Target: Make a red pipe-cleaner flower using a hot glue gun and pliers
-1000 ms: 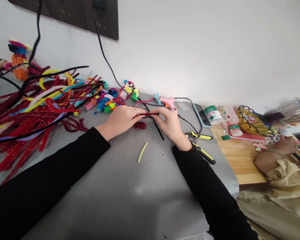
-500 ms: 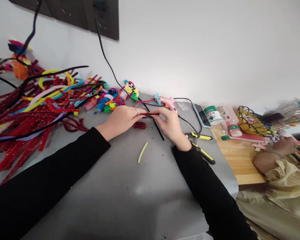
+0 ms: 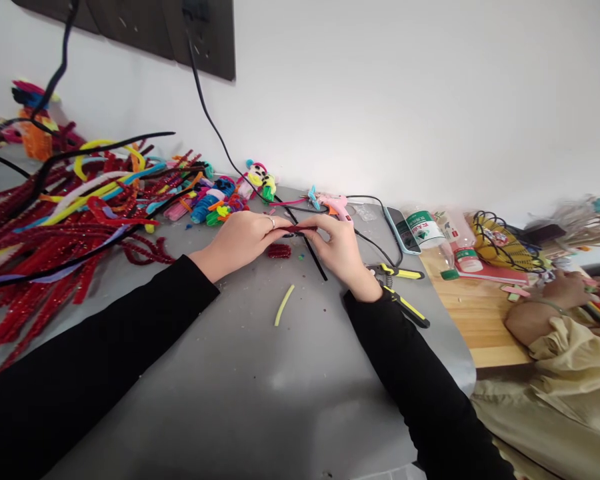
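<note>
My left hand point(image 3: 240, 241) and my right hand point(image 3: 338, 250) meet above the grey table point(image 3: 260, 373), each pinching an end of a short dark red pipe cleaner piece point(image 3: 299, 229). A ring shows on a left finger. A thin black pipe cleaner point(image 3: 314, 256) runs diagonally under the hands. Just below the hands lies a small coiled red pipe cleaner bit point(image 3: 279, 251). A short pale yellow piece point(image 3: 285, 305) rests on the table nearer to me.
A big heap of red and coloured pipe cleaners point(image 3: 55, 220) fills the left. A pink glue gun point(image 3: 333, 203), yellow-handled pliers point(image 3: 400, 293), a phone point(image 3: 403, 230) and a bottle point(image 3: 430, 237) lie right. Another person's hands point(image 3: 565, 293) work at a wooden table point(image 3: 475, 320).
</note>
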`<move>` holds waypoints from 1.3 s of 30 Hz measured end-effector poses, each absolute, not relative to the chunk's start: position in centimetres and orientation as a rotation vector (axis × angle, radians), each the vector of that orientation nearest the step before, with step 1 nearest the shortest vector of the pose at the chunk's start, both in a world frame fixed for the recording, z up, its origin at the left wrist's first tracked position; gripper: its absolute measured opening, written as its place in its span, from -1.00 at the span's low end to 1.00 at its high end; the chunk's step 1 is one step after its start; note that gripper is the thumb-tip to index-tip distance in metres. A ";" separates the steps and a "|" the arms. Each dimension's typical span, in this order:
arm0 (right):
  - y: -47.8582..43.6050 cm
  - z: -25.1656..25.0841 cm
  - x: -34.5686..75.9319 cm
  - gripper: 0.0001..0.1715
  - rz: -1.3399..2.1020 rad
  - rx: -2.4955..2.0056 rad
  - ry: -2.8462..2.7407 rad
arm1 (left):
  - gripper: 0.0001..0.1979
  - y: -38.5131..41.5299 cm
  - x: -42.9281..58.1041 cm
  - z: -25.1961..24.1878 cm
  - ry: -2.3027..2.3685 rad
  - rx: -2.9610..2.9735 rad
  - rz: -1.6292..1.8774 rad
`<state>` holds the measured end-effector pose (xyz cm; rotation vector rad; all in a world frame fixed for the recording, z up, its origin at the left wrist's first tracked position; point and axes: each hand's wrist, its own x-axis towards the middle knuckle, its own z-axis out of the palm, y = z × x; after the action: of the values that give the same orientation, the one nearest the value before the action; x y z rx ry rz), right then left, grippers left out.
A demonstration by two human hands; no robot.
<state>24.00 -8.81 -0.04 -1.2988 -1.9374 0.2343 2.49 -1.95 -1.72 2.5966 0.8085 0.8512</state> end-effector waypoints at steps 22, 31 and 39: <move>-9.2 0.1 23.6 -0.82 0.132 -1.282 -1.823 | -0.61 -2.5 3.1 0.4 0.925 2.150 0.774; -9.2 0.2 23.6 -0.82 0.116 -1.259 -1.820 | -0.64 -2.6 3.2 0.3 0.916 2.001 0.776; -9.2 0.2 23.5 -0.81 0.114 -1.272 -1.806 | -0.65 -2.7 3.2 0.1 0.893 1.999 0.829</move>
<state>23.46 -9.23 0.16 -1.2718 -1.8059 0.1142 3.17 -2.67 0.07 1.9992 0.8934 0.8295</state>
